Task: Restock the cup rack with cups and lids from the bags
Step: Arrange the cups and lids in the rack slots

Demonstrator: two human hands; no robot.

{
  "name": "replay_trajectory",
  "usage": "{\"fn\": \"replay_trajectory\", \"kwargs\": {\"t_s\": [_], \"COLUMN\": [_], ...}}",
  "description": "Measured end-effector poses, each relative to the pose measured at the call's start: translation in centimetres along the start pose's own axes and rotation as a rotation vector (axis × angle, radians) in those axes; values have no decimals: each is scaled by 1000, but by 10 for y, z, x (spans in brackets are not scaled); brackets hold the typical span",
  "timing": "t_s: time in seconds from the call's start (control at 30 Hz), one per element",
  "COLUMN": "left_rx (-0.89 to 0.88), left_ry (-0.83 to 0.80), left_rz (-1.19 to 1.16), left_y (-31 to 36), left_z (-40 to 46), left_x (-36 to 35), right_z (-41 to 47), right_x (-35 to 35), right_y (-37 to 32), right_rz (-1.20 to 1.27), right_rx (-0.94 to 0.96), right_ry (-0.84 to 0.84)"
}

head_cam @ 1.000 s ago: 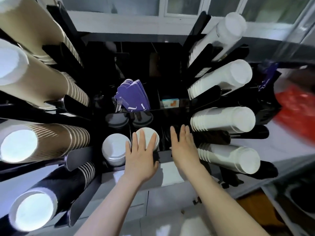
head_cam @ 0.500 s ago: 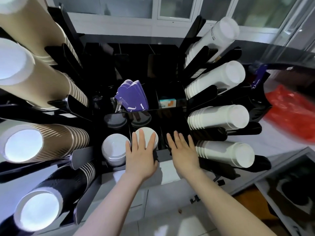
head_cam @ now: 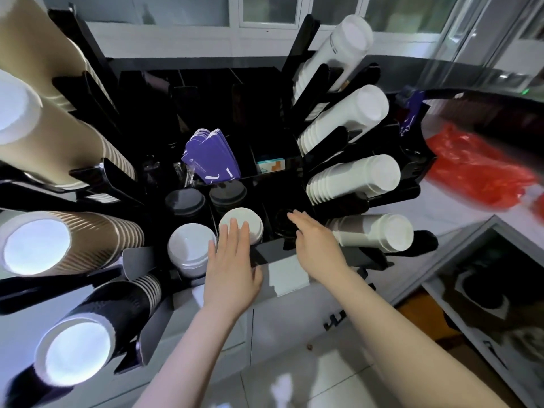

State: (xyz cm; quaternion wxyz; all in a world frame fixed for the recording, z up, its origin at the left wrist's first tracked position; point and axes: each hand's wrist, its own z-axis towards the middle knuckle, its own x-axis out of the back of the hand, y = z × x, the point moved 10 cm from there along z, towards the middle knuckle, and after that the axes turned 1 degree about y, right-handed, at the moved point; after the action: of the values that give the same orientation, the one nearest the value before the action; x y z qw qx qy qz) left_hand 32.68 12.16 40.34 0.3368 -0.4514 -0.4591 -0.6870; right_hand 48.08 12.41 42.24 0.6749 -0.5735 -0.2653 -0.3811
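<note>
The black cup rack (head_cam: pixel 276 251) fills the view. Brown ribbed cup stacks (head_cam: pixel 88 240) lie in its left slots and white cup stacks (head_cam: pixel 353 178) in its right slots. In the centre stand two stacks of white lids (head_cam: pixel 241 222) and two of black lids (head_cam: pixel 185 201). My left hand (head_cam: pixel 232 269) lies flat, its straight fingers on the right white lid stack. My right hand (head_cam: pixel 315 242) reaches with straight fingers over the dark compartment to the right of that stack and holds nothing.
Purple sleeves (head_cam: pixel 212 157) and a small box (head_cam: pixel 270 166) sit in the rear compartments. A red plastic bag (head_cam: pixel 477 169) lies on the counter at the right. Grey cabinet doors (head_cam: pixel 282 325) and a tiled floor lie below the rack.
My right hand has slid forward and to the right, over the dark compartment. My left hand stays on the white lid stack. The view has shifted slightly.
</note>
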Motion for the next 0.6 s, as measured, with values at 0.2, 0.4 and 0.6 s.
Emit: {"fn": "replay_trajectory", "kwargs": {"t_s": [0.2,0.4,0.6], "left_rx": [-114,-310,-368], "left_ry": [89,300,349], "left_rz": [-236,-441,-429], "left_y": [38,121,237], "left_z": [-2,0,17], "left_x": [49,125,113], "right_z": [-7,-20,-23], "right_x": [52,151,245], "right_y": [-33,-50,25], "right_rz": [337,671,700], "right_rx": [-20,153,228], "right_ry": [113,247,334]}}
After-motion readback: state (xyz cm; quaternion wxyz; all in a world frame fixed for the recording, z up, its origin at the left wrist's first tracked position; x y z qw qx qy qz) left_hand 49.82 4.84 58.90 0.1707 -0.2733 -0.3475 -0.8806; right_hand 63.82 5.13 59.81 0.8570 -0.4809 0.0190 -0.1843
